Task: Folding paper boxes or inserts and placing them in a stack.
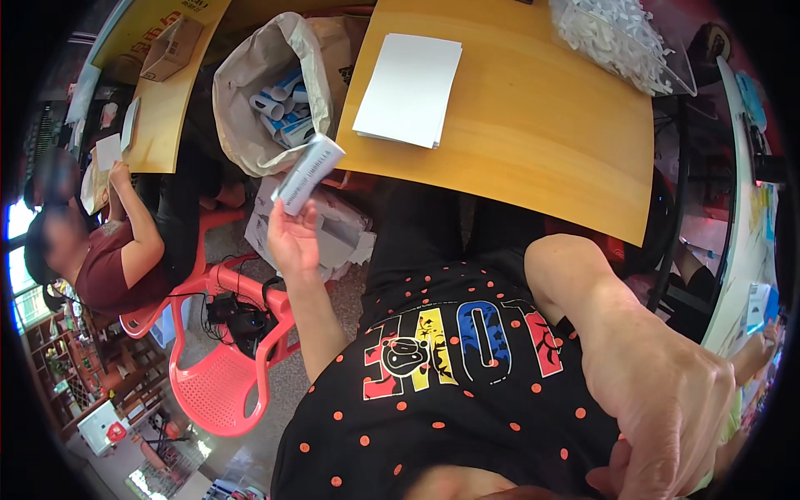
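My left hand point(294, 240) pinches the lower end of a white and grey-blue printed paper sleeve point(312, 174) between thumb and fingers. The sleeve is tilted, its upper end against or just in front of the rim of a large off-white sack point(237, 137); I cannot tell if they touch. Inside the sack lie several similar blue and white rolled paper sleeves point(287, 104). Raised close to the camera at the lower right, my right hand point(667, 408) is bent at the wrist with its fingers curled in. Its fingertips are mostly hidden, and whatever they hold does not show.
A wooden table point(533, 142) bears a stack of white paper sheets point(408, 92) and a clear bin of white strips point(612, 42). Crumpled clear plastic point(333, 225) lies below the sack. A pink plastic chair point(217, 375) holds black cables. Another person point(108, 258) sits at the left.
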The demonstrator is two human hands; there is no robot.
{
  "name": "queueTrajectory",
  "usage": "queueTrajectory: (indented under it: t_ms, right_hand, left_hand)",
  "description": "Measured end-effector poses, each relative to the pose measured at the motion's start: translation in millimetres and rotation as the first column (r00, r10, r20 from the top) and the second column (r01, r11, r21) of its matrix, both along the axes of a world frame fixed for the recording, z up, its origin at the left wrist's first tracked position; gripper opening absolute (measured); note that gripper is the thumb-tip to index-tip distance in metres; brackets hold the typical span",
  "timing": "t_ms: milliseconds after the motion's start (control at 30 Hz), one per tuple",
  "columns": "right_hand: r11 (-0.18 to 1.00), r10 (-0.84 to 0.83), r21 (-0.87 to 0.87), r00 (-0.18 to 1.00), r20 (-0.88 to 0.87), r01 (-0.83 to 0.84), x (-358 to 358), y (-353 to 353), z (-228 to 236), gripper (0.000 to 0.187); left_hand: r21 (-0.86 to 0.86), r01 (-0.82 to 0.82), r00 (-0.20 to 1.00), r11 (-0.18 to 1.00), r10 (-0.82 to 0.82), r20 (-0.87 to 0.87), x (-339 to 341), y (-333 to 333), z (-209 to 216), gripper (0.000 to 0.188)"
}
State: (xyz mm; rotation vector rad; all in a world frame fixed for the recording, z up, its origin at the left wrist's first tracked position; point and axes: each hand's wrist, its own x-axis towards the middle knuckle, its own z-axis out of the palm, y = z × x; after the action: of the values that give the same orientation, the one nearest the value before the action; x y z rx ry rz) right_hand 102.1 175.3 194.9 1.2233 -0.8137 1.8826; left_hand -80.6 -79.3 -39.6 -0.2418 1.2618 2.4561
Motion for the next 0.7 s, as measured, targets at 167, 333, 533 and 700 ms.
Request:
queueTrajectory:
  t_ms: [167, 333, 533, 700]
  right_hand:
    - [0.999, 0.042, -0.028, 0.999, -0.025, -0.042, 1, -3, -3, 0.029]
    - [0.993, 0.115, 0.007, 0.993, 0.041, -0.115, 1, 14, -23, 0.035]
    - [0.595, -0.804, 0.774, 0.162, 0.573, 0.218, -46, 40, -96, 0.031]
    - [-0.202, -0.974, 0.972, 0.075, -0.212, 0.124, -82, 52, -181, 0.056]
  left_hand:
    - [-0.121, -0.177, 0.974, 0.977, 0.157, -0.161, -70, 26, -1, 0.033]
    - [-0.316, 0.004, 0.931, 0.949, -0.118, -0.344, -194, 78, -25, 0.04]
    - [-0.582, 0.116, 0.951, 0.805, -0.259, -0.168, -208, 72, -56, 0.042]
    - [-0.533, 0.188, 0.924, 0.825, -0.332, -0.188, -102, 47, -30, 0.034]
